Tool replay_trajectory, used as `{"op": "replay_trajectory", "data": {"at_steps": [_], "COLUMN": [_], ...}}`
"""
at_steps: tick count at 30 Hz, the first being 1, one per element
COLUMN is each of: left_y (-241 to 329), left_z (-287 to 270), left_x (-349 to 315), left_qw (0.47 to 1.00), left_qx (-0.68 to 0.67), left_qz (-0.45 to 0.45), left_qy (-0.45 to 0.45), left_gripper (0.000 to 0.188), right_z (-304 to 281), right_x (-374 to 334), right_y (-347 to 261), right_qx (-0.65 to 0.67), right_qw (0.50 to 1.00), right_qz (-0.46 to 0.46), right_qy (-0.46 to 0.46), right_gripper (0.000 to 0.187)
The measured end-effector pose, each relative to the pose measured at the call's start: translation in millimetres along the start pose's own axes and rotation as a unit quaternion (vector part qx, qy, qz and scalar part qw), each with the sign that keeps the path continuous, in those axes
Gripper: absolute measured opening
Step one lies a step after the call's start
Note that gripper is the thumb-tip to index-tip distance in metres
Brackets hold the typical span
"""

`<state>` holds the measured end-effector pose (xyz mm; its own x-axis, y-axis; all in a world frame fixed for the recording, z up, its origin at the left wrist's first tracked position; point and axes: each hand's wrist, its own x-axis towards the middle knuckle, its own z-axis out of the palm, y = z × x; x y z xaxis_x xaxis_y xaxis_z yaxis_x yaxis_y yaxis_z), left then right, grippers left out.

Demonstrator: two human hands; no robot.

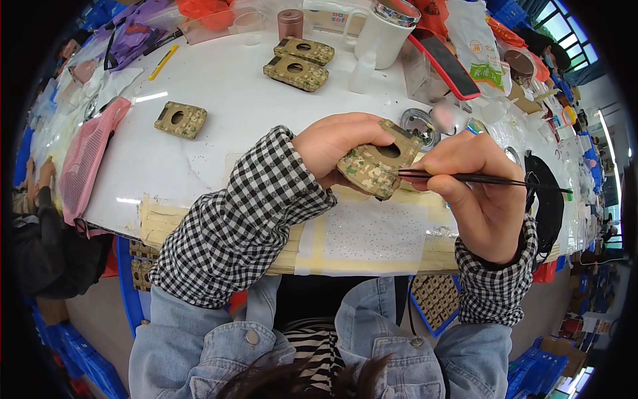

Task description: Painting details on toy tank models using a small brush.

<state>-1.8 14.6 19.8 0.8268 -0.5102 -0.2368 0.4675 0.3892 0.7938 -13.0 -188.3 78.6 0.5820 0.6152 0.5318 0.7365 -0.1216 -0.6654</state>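
Note:
My left hand (342, 147) grips a camouflage-patterned toy tank hull (373, 171), tilted, with its round opening facing up. A pair of thin black tweezers (482, 178) is pinched in my right hand (488, 199). The tweezer tips meet the hull's right side; whether they hold a tiny part I cannot tell. Below both hands lies a white sheet (372, 236) scattered with tiny dark specks. Just behind the right hand, a round clear dish (420, 126) holds small dark pieces. Similar hulls rest farther back: one on the left (179, 120) and two close together (296, 73).
A white mug (382, 40), a small translucent bottle (363, 72) and a red-edged phone (444, 65) stand at the back. A pink mesh basket (93, 156) and yellow pen (163, 62) lie left. A black face mask (546, 206) is at right. A blue tray (435, 302) of hulls sits below the table edge.

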Motion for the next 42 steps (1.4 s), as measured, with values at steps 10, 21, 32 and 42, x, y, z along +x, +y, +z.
{"op": "replay_trajectory", "data": {"at_steps": [10, 21, 32, 42], "left_y": [-0.2, -1.0, -1.4, -0.4], "left_z": [0.0, -1.4, -2.5, -3.2], "left_x": [-0.6, 0.1, 0.3, 0.3], "left_qw": [1.0, 1.0, 1.0, 1.0], "left_qx": [-0.018, -0.015, -0.005, -0.008], "left_qz": [-0.01, -0.013, -0.015, -0.019], "left_qy": [0.007, 0.002, 0.005, -0.005], "left_gripper": [0.04, 0.039, 0.04, 0.04], "right_z": [2.6, 3.7, 2.9, 1.4], "right_x": [-3.3, -5.3, -3.9, -3.5], "right_y": [0.7, 1.4, 3.5, 1.7], "right_qx": [0.019, 0.032, 0.016, 0.012], "right_qw": [1.0, 0.999, 1.0, 1.0], "right_qz": [0.01, 0.031, 0.001, 0.012], "right_qy": [0.018, 0.025, 0.012, 0.005], "right_gripper": [0.012, 0.011, 0.011, 0.012]}}
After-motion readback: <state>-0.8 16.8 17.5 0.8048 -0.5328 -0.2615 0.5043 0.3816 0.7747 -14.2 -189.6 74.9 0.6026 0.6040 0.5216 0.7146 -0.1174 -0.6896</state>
